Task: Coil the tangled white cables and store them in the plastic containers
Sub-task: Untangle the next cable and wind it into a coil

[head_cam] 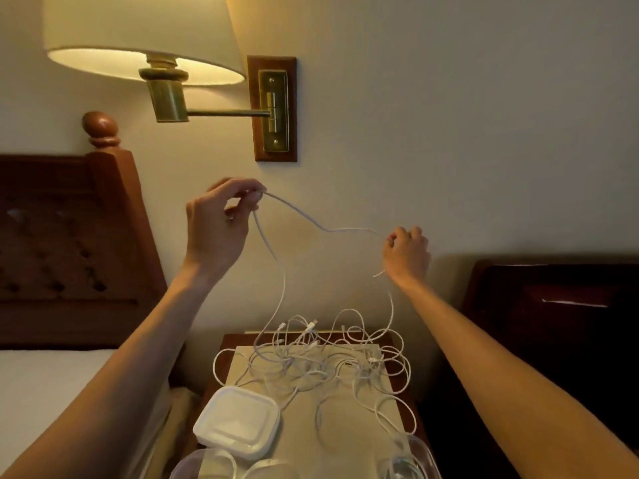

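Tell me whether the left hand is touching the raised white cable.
Touching. The head view shows the left hand pinching the white cable at its fingertips, with the strand running across to the right hand.

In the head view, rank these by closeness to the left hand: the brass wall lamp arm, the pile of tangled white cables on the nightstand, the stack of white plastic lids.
From the left hand, which pinches a raised white cable:
1. Brass wall lamp arm, above the hand.
2. Pile of tangled white cables, below and to the right, on the nightstand.
3. Stack of white plastic lids, lowest, at the nightstand's near edge.

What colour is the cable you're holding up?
White. The cable stretched between the left hand and right hand shows clearly in the head view.
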